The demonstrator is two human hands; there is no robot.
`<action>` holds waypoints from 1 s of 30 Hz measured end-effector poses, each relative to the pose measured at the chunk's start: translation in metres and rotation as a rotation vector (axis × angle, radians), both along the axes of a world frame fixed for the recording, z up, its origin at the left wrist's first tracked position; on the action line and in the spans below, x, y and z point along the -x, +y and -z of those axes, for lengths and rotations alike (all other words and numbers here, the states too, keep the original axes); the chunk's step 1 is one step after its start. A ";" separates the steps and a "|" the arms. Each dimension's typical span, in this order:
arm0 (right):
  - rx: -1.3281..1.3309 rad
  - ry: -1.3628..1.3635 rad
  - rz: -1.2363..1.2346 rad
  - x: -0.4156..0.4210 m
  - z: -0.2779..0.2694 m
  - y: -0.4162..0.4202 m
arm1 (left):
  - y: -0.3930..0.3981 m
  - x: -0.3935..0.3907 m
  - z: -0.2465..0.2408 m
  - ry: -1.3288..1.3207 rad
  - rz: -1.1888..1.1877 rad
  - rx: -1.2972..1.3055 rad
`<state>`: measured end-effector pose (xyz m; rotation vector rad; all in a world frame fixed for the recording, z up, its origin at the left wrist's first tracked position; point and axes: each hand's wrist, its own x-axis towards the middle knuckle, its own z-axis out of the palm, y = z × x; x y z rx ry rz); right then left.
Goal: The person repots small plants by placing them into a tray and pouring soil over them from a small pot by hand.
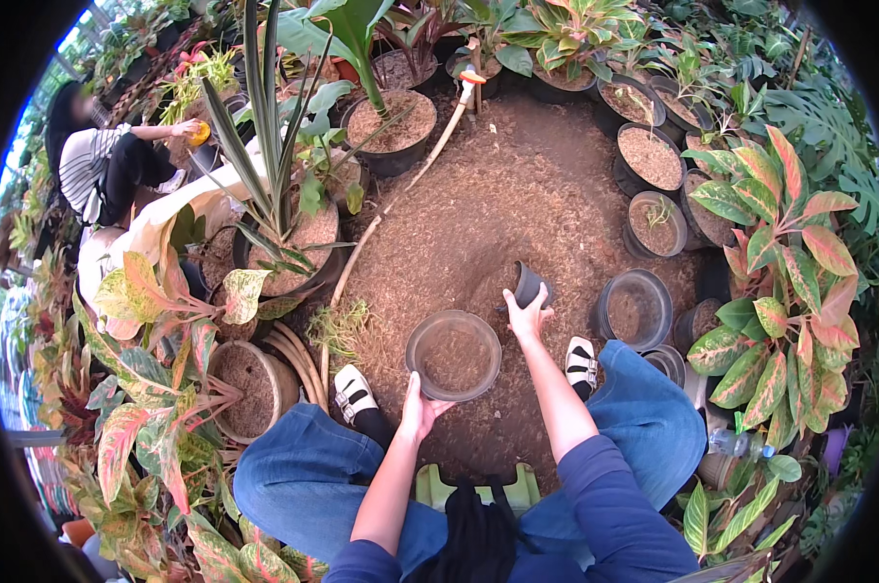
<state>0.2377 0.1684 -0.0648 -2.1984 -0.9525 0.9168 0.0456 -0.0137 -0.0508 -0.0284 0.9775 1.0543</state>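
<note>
Between my knees, my left hand [419, 409] grips the near rim and side of a round dark plastic pot [417, 357], with brown planting mix visible inside it. My right hand [528, 315] reaches farther forward and holds a small black plastic pot [531, 283], tipped on its side over the loose brown ground mix [454, 226]. The contents of the small pot cannot be seen. A shallow scooped hollow lies in the mix just beyond it. Past my right foot stands a stack of round dark pots [634, 310], the top one with some mix in the bottom.
A hose [381, 215] runs along the left to a tap with an orange top [472, 76]. Uprooted green plants [341, 326] lie beside it. Potted plants ring the ground, including a pink-leaved aglaonema [789, 291]. A person [104, 160] sits at far left. A green stool [439, 487] is under me.
</note>
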 end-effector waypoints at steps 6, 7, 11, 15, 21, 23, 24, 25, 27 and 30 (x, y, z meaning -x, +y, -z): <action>0.054 0.419 0.190 -0.027 -0.023 -0.018 | 0.008 0.004 -0.010 0.211 0.055 0.062; 0.070 0.544 0.224 -0.034 -0.026 -0.021 | 0.011 0.006 -0.013 0.315 0.103 0.087; 0.045 0.615 0.168 -0.040 -0.056 -0.041 | 0.007 0.013 -0.014 0.637 0.214 0.136; -0.006 0.675 0.056 -0.040 -0.086 -0.062 | -0.009 0.015 -0.011 1.001 0.288 0.052; -0.058 0.579 -0.235 -0.030 -0.116 -0.095 | -0.027 0.012 -0.013 1.315 0.424 -0.042; -0.095 0.402 -0.360 -0.028 -0.121 -0.102 | -0.025 0.010 -0.016 1.306 0.431 -0.052; -0.126 0.295 -0.403 -0.025 -0.125 -0.106 | -0.023 0.011 -0.016 1.304 0.385 -0.041; -0.157 0.187 -0.446 -0.021 -0.131 -0.111 | -0.026 0.011 -0.015 1.339 0.377 -0.047; -0.143 0.171 -0.499 -0.016 -0.134 -0.116 | -0.030 0.009 -0.016 1.407 0.364 -0.068; -0.240 -0.005 -0.610 -0.014 -0.128 -0.117 | -0.028 0.006 -0.019 1.346 0.323 -0.021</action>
